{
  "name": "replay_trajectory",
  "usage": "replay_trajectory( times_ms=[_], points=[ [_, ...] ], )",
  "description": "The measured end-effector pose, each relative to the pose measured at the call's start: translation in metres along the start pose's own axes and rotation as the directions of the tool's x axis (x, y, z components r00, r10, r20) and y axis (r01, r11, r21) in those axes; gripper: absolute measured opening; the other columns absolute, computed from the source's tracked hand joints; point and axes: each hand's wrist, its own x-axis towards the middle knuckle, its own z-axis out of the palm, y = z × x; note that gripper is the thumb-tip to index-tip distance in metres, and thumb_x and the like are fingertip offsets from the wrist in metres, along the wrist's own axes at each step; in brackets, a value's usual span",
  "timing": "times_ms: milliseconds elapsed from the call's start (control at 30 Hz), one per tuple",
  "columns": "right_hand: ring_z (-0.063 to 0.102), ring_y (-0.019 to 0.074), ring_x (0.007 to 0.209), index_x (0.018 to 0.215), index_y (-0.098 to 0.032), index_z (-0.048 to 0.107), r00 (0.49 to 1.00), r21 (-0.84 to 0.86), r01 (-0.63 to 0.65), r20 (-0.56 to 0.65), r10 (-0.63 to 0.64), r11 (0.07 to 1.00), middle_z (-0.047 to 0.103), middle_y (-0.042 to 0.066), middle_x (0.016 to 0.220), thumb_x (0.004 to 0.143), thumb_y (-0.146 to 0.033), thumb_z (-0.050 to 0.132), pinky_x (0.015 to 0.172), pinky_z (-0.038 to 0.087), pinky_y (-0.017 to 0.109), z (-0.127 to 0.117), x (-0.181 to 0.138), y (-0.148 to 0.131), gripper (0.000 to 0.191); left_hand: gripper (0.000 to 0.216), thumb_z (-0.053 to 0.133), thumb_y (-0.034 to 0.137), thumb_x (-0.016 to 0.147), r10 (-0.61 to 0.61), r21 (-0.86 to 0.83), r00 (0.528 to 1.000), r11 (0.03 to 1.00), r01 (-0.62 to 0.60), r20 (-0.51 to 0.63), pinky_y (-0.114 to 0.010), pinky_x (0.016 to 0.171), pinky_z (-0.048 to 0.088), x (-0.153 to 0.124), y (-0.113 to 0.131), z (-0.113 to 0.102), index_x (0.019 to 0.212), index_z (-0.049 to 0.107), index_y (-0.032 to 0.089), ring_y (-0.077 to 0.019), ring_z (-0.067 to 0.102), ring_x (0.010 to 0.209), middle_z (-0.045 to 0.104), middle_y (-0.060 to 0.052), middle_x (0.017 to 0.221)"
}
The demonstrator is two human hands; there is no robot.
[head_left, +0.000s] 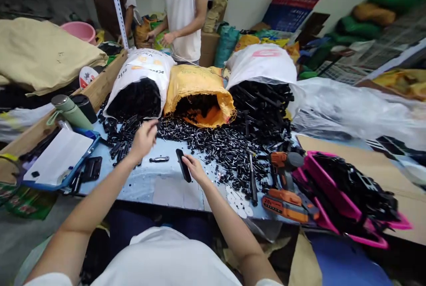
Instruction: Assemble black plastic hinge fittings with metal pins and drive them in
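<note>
My right hand [195,167] grips a long black plastic part [184,166] with rounded ends, tilted over the blue tabletop [133,186]. To the left, my left hand [145,137] is raised over the near edge of a heap of small black parts and pins [199,137]. Its fingers are bent together, and what lies between them, if anything, is too small and blurred to make out. Between the two hands, a small black and silver piece [159,159] lies flat on the table.
Open sacks of black parts stand behind the heap: a white sack [143,66], a yellow sack [195,79] and another white sack [262,61]. An orange cordless drill [282,201], a screwdriver [253,184] and pink baskets [329,188] lie right. A green bottle [71,110] stands left. Two people stand behind.
</note>
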Motion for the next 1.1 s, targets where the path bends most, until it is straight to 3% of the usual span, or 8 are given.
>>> replay_trajectory(
  times_ms=[100, 233, 333, 433, 567, 700, 1000, 1100],
  points=[
    [0.060, 0.0171, 0.079, 0.094, -0.016, 0.060, 0.999, 0.290, -0.027, -0.009, 0.030, 0.957, 0.066, 0.005, 0.087, 0.078, -0.061, 0.050, 0.070, 0.046, 0.027, 0.001, 0.008, -0.013, 0.050, 0.033, 0.044, 0.031, 0.091, -0.194, -0.004, 0.933, 0.979, 0.205, 0.303, -0.020, 0.042, 0.041, -0.070, -0.055, 0.039, 0.115, 0.057, 0.013, -0.0056, 0.051, 0.044, 0.061, -0.005, 0.085],
    [0.061, 0.0168, 0.072, 0.094, -0.015, 0.056, 0.993, 0.405, -0.119, 0.043, 0.111, 0.907, 0.064, 0.007, 0.088, 0.080, -0.065, 0.043, 0.061, 0.048, 0.027, 0.011, 0.012, -0.013, 0.054, 0.030, 0.053, 0.029, 0.086, -0.447, 0.085, 0.784, 0.885, 0.458, 0.431, -0.024, 0.050, 0.045, -0.087, -0.098, 0.078, 0.107, 0.063, 0.010, -0.0094, 0.052, 0.044, 0.063, -0.004, 0.072],
    [0.060, 0.0173, 0.074, 0.097, -0.015, 0.056, 0.995, 0.221, -0.098, -0.007, 0.103, 0.970, 0.061, 0.007, 0.085, 0.082, -0.061, 0.044, 0.066, 0.049, 0.030, 0.016, 0.014, -0.005, 0.050, 0.033, 0.047, 0.026, 0.088, -0.485, 0.098, 0.808, 0.871, 0.482, 0.335, -0.025, 0.056, 0.046, -0.068, -0.112, 0.084, 0.112, 0.060, 0.006, -0.0099, 0.053, 0.049, 0.064, -0.007, 0.075],
    [0.056, 0.0215, 0.091, 0.102, -0.016, 0.057, 0.988, -0.244, 0.001, -0.147, -0.038, 0.970, 0.059, 0.010, 0.099, 0.078, -0.043, 0.059, 0.081, 0.046, 0.036, 0.016, 0.008, 0.006, 0.036, 0.037, 0.040, 0.023, 0.090, -0.476, 0.078, 0.838, 0.877, 0.474, 0.268, -0.021, 0.050, 0.044, -0.063, -0.114, 0.079, 0.120, 0.053, 0.007, -0.0070, 0.050, 0.047, 0.064, -0.008, 0.086],
    [0.051, 0.0257, 0.102, 0.112, -0.017, 0.055, 0.980, -0.811, 0.093, -0.029, -0.199, 0.577, 0.055, 0.013, 0.115, 0.084, -0.026, 0.055, 0.086, 0.041, 0.040, 0.025, -0.019, 0.029, 0.030, 0.037, 0.040, 0.030, 0.090, -0.350, -0.023, 0.905, 0.930, 0.366, 0.243, -0.019, 0.042, 0.042, -0.096, -0.110, 0.071, 0.120, 0.054, 0.014, -0.0034, 0.049, 0.046, 0.057, -0.009, 0.107],
    [0.052, 0.0246, 0.104, 0.122, -0.021, 0.052, 0.946, -0.817, 0.299, 0.189, -0.262, 0.492, 0.058, 0.011, 0.116, 0.089, -0.032, 0.048, 0.085, 0.042, 0.039, 0.038, -0.048, 0.047, 0.035, 0.041, 0.038, 0.039, 0.089, -0.272, -0.110, 0.939, 0.948, 0.299, 0.210, -0.018, 0.039, 0.043, -0.134, -0.106, 0.067, 0.120, 0.052, 0.016, -0.0038, 0.050, 0.049, 0.053, -0.007, 0.104],
    [0.050, 0.0265, 0.114, 0.129, -0.024, 0.051, 0.877, -0.764, 0.474, 0.363, -0.316, 0.439, 0.051, 0.011, 0.130, 0.087, -0.030, 0.052, 0.095, 0.042, 0.042, 0.037, -0.074, 0.062, 0.042, 0.046, 0.034, 0.045, 0.090, -0.274, -0.120, 0.943, 0.947, 0.299, 0.188, -0.022, 0.046, 0.046, -0.156, -0.085, 0.068, 0.121, 0.052, 0.016, -0.0047, 0.048, 0.047, 0.053, -0.008, 0.104],
    [0.056, 0.0231, 0.104, 0.132, -0.023, 0.047, 0.906, -0.771, 0.419, 0.315, -0.284, 0.480, 0.057, 0.011, 0.119, 0.090, -0.027, 0.047, 0.088, 0.047, 0.038, 0.034, -0.072, 0.059, 0.042, 0.045, 0.036, 0.044, 0.091, -0.237, -0.117, 0.949, 0.957, 0.265, 0.209, -0.024, 0.051, 0.047, -0.161, -0.082, 0.069, 0.120, 0.054, 0.015, -0.0046, 0.047, 0.047, 0.054, -0.008, 0.102]
  ],
)
